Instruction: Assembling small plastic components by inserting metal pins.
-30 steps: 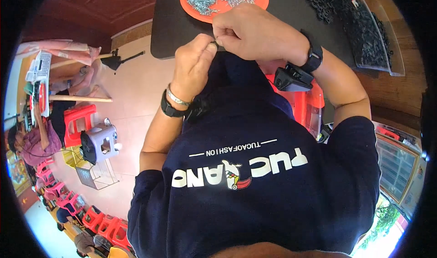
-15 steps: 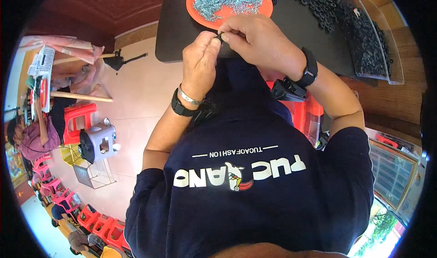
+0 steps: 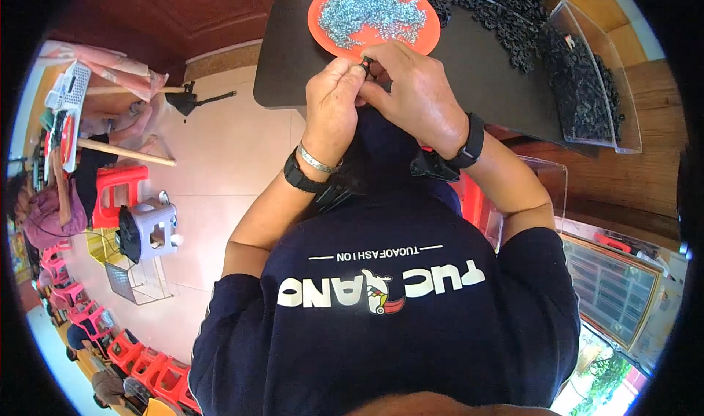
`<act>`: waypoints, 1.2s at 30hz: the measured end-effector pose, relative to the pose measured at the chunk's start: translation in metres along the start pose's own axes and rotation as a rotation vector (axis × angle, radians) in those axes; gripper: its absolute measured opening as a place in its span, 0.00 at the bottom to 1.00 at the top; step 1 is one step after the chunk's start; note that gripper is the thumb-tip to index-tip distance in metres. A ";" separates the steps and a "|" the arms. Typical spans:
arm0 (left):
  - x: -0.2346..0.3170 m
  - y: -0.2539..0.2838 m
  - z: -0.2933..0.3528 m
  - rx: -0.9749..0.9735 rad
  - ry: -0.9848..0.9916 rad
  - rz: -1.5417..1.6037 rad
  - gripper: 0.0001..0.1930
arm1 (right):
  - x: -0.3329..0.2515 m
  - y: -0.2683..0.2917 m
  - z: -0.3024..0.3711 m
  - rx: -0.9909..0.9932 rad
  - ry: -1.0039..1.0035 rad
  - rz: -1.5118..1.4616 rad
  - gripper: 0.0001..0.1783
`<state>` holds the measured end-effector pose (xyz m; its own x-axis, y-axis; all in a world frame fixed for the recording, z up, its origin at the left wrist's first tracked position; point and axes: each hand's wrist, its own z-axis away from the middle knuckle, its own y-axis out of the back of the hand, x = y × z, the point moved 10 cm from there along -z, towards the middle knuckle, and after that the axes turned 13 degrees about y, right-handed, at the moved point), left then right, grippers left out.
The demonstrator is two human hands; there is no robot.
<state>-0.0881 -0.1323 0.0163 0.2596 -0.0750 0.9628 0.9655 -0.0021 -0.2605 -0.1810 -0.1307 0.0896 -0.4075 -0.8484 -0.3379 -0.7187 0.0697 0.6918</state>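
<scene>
Between my two hands, just below the plate, is a small black plastic part. My left hand pinches it between thumb and fingers from the left. My right hand has its fingers closed on its upper right side. The fingers hide most of the part, so its full shape does not show. Close beyond my fingertips is an orange-red plate, heaped with tiny silvery metal pieces, perhaps screws.
The dark table carries a spread of loose black plastic parts. A clear bin of similar parts stands at the right. A red stool and a grey-lilac stool stand on the left floor. Another person is at far left.
My right hand has shifted lower around the black part, its wrist nearer my body. The part now stands more upright at my fingertips. The view has shifted slightly.
</scene>
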 end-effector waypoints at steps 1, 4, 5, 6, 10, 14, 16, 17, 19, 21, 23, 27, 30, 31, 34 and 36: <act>-0.001 0.000 0.000 0.008 0.003 0.011 0.10 | 0.000 -0.002 0.001 -0.012 0.005 0.002 0.14; -0.004 0.002 0.001 0.026 -0.004 0.007 0.10 | -0.003 -0.006 -0.001 -0.024 0.057 0.048 0.12; -0.005 0.001 0.002 0.030 -0.011 -0.025 0.11 | -0.005 -0.003 0.001 0.000 0.087 0.063 0.12; -0.002 -0.003 0.001 0.032 -0.040 -0.019 0.10 | -0.008 0.000 0.001 0.023 0.119 0.076 0.12; -0.004 -0.003 0.003 0.036 -0.006 -0.005 0.10 | -0.014 -0.001 0.004 0.058 0.172 0.095 0.11; -0.009 -0.004 0.003 -0.006 0.001 -0.009 0.10 | -0.015 -0.001 0.006 -0.008 0.193 0.109 0.12; -0.009 -0.005 0.004 -0.001 0.011 0.014 0.11 | -0.018 0.001 0.004 -0.029 0.189 0.123 0.12; -0.007 -0.007 0.005 -0.002 0.002 0.015 0.11 | -0.019 0.002 0.004 -0.034 0.206 0.126 0.13; -0.005 -0.008 0.005 -0.007 -0.010 -0.011 0.11 | -0.023 0.008 0.003 -0.010 0.241 0.108 0.13; -0.003 -0.015 0.007 -0.028 0.009 0.042 0.11 | -0.022 0.018 0.003 -0.018 0.240 0.148 0.14; 0.007 -0.017 0.011 -0.063 -0.054 -0.017 0.12 | -0.024 0.041 0.004 0.067 0.255 0.194 0.16; 0.022 0.011 0.010 -0.014 -0.114 -0.049 0.12 | 0.019 0.152 -0.004 0.239 0.060 0.618 0.15; 0.027 0.030 0.000 0.021 -0.143 -0.080 0.12 | 0.070 0.252 0.018 0.243 -0.151 1.179 0.18; 0.027 0.037 -0.005 0.043 -0.133 -0.097 0.12 | 0.096 0.280 0.029 0.186 -0.374 1.276 0.21; 0.024 0.053 -0.018 0.100 -0.135 -0.070 0.12 | 0.103 0.285 0.032 0.195 -0.266 1.377 0.25; 0.019 0.058 -0.029 0.104 -0.133 -0.057 0.12 | 0.108 0.270 0.027 0.191 -0.106 1.163 0.24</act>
<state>-0.0272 -0.1624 0.0176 0.1979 0.0552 0.9787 0.9740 0.1009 -0.2026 -0.4344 -0.1894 0.2221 -0.9102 -0.1761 0.3748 0.0465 0.8560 0.5149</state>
